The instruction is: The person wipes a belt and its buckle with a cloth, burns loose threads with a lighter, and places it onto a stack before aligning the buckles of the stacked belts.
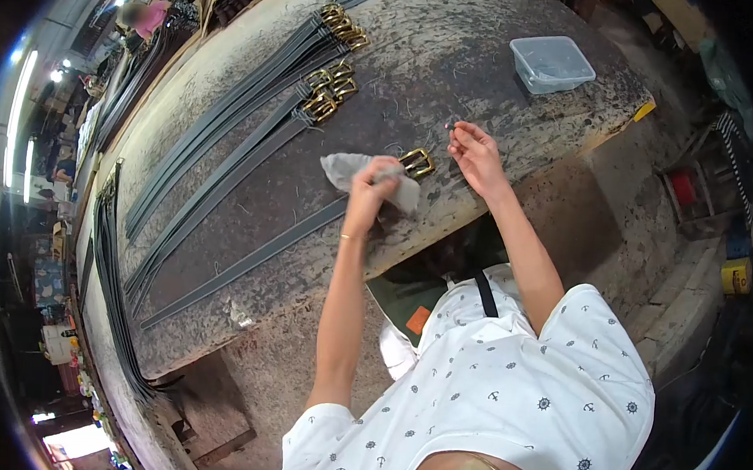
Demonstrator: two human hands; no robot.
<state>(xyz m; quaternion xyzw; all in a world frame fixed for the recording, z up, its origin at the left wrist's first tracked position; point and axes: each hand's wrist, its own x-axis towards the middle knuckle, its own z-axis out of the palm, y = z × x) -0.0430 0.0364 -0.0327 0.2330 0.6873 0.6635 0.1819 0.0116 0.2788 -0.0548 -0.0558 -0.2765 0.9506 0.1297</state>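
Observation:
My left hand is closed on a grey cloth, over the buckle end of a single grey belt that lies along the near side of the worktable. The belt's brass buckle shows just right of the cloth. My right hand is raised right of that buckle, thumb and fingers pinched on a small dark item too small to name. Beyond my hands lie bundles of grey belts with brass buckles at their right ends.
A clear plastic tub stands at the worktable's far right. More dark straps hang over the left edge. A person in pink is far off at upper left. A yellow can is at the far right.

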